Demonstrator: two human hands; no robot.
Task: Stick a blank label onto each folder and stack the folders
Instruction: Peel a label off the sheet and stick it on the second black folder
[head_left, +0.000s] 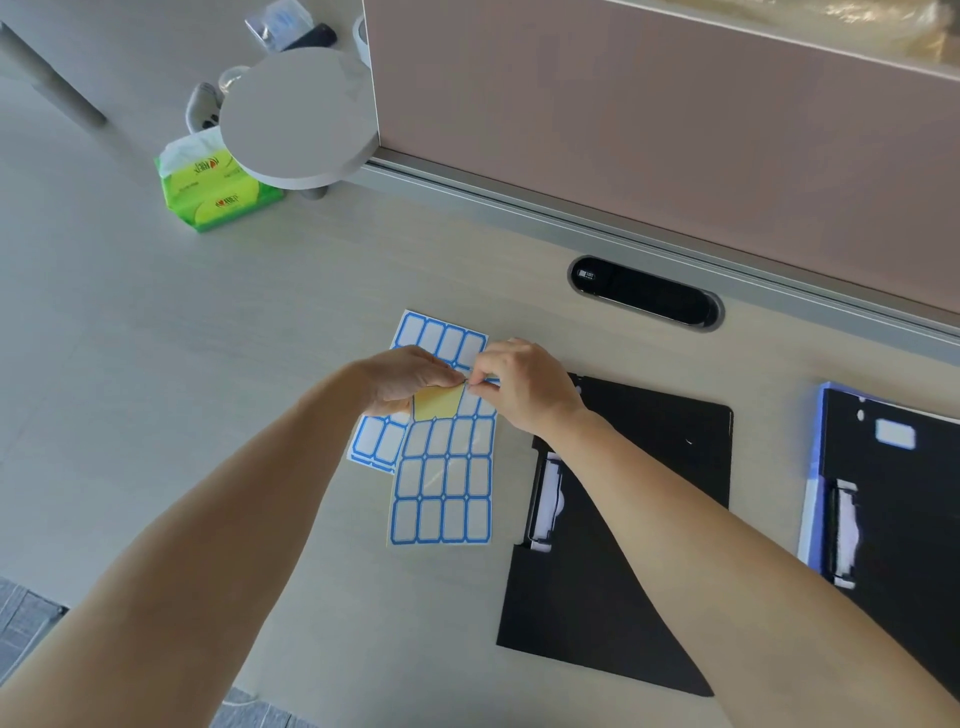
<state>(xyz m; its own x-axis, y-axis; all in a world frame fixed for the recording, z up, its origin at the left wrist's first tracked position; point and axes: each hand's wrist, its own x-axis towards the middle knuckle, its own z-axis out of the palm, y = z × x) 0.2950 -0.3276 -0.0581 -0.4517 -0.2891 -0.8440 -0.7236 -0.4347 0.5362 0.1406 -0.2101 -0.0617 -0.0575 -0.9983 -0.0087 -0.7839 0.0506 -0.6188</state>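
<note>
Peeling 1 label (487, 381) off the sheet (442, 493) mid-surface, the right grip (519, 387) pinches its corner while the left grip (402, 379) pinches the bent sheet. Best to peel slowly and low, then carry it to the unlabelled folder (649, 441) nearer the right edge.

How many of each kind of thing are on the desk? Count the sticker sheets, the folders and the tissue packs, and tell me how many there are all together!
Sticker sheets: 2
Folders: 2
Tissue packs: 1
Total: 5
</note>
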